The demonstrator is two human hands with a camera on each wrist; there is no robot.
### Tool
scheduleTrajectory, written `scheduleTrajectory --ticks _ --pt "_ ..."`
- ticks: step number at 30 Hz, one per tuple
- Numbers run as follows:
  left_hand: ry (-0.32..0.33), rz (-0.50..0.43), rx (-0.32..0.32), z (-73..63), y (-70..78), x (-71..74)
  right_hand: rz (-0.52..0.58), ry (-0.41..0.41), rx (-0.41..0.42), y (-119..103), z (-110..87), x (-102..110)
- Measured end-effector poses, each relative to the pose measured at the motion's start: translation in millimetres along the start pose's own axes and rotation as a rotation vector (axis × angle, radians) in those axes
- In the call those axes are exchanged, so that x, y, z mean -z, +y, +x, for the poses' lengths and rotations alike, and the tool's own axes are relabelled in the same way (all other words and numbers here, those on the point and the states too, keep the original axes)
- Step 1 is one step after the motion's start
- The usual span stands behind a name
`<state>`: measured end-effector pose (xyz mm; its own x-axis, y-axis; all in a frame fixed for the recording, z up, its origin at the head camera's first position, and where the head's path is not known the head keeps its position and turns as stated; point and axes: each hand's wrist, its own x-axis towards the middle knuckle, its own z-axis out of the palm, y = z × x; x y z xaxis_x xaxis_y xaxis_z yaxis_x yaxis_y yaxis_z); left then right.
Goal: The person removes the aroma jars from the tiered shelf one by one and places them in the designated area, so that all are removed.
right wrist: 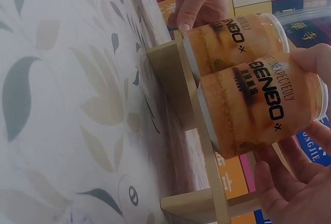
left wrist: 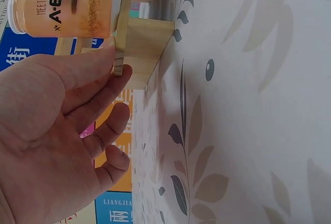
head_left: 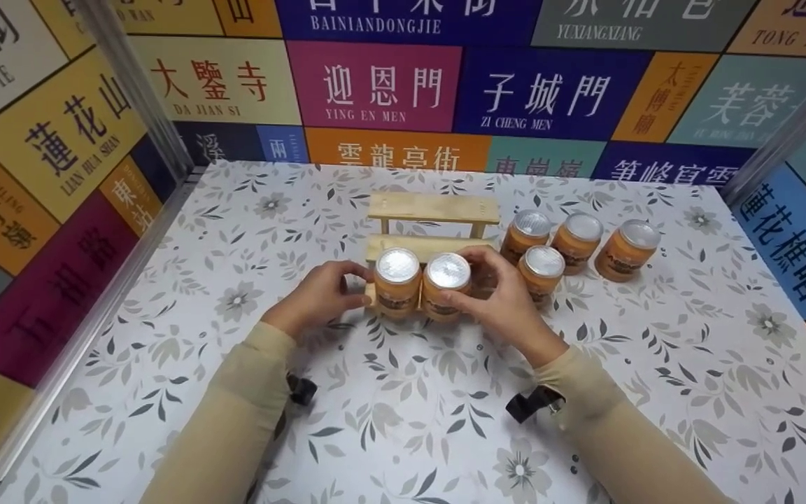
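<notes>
A small stepped wooden rack [head_left: 434,208] stands on the table, its tiers rising toward the back. Two orange cans with silvery tops, a left can [head_left: 397,287] and a right can [head_left: 438,297], stand side by side on its lowest tier. My right hand [head_left: 508,301] grips the right can, thumb in front and fingers behind; the right wrist view shows the can's base [right wrist: 209,118] at the shelf board. My left hand [head_left: 322,294] pinches the left end of that board [left wrist: 122,32] between thumb and index finger, beside the left can.
Right of the rack stand several more orange cans: one close by my right hand [head_left: 541,273], others behind it [head_left: 525,238] and farther right [head_left: 627,252]. A leaf-patterned cloth [head_left: 403,420] covers the table. Panels with colourful signs [head_left: 375,84] enclose the back and sides.
</notes>
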<state>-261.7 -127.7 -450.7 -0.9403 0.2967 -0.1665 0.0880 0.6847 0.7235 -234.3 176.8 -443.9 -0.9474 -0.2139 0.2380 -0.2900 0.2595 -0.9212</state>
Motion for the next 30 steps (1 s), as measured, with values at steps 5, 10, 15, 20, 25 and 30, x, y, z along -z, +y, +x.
scheduleTrajectory --ticks 5,10,15,20,25,30 --pt "-0.004 -0.006 -0.006 0.2 0.5 -0.6 0.013 0.017 -0.009 -1.8 -2.5 3.1" --pt "0.001 -0.005 -0.030 -1.0 0.5 -0.3 -0.002 0.051 -0.002 -2.1 -5.3 8.8" --pt "-0.002 -0.004 -0.024 -0.6 0.8 -0.6 0.039 0.069 0.014 -2.6 -8.3 18.6" --pt "-0.010 0.015 -0.012 0.5 1.0 -0.6 0.062 0.085 0.015 -4.1 -11.3 28.9" --pt "-0.008 0.021 -0.006 0.3 2.4 -0.5 0.063 0.135 0.016 -6.0 -14.3 37.7" --pt "-0.003 0.022 -0.004 -0.3 3.0 -0.1 0.097 0.166 0.040 -9.9 -15.6 45.6"
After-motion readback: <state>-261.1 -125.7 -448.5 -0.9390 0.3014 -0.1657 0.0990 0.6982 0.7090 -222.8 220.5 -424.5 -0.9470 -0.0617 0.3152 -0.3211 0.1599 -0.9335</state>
